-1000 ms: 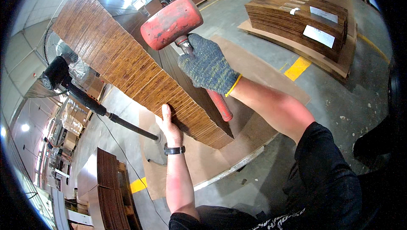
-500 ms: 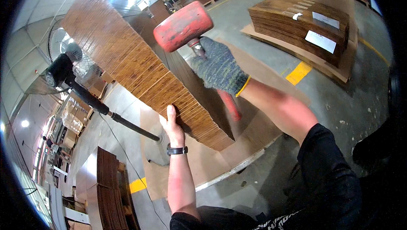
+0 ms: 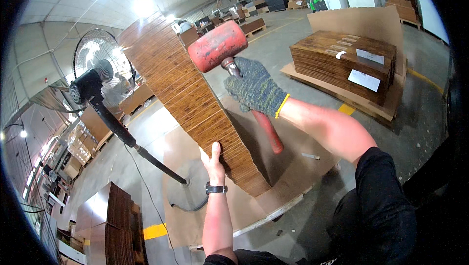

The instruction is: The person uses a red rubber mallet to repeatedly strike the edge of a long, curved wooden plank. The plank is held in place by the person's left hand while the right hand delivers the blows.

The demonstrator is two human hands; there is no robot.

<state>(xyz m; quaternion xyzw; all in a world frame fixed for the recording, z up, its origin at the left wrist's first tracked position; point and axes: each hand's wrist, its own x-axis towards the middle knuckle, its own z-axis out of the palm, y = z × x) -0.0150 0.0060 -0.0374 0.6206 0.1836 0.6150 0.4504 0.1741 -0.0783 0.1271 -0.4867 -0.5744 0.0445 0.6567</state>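
Observation:
A tall stack of wood-grain boards [image 3: 188,101] leans in front of me, its brown layered edges facing me. My left hand [image 3: 214,165], bare and with a black watch at the wrist, grips the lower left edge of the stack. Its thumb lies on the layered face and the other fingers are mostly hidden. My right hand [image 3: 258,87], in a grey knit glove with a yellow cuff, is closed round the handle of a red rubber mallet [image 3: 218,46]. The mallet's scuffed head is raised in front of the stack's upper right side, and its handle slants down to the right.
Brown cardboard [image 3: 298,177] lies under the stack. A black pedestal fan [image 3: 105,69] stands close on the left, its cord on the floor. Another board pile [image 3: 337,72] with paper labels sits on a pallet at the right. More brown boards [image 3: 105,216] lie at lower left.
The whole view has shifted, so the stack, fan and pallet appear lower. The stack looks more upright. My left hand stays on its edge, and the mallet stays raised in my right hand.

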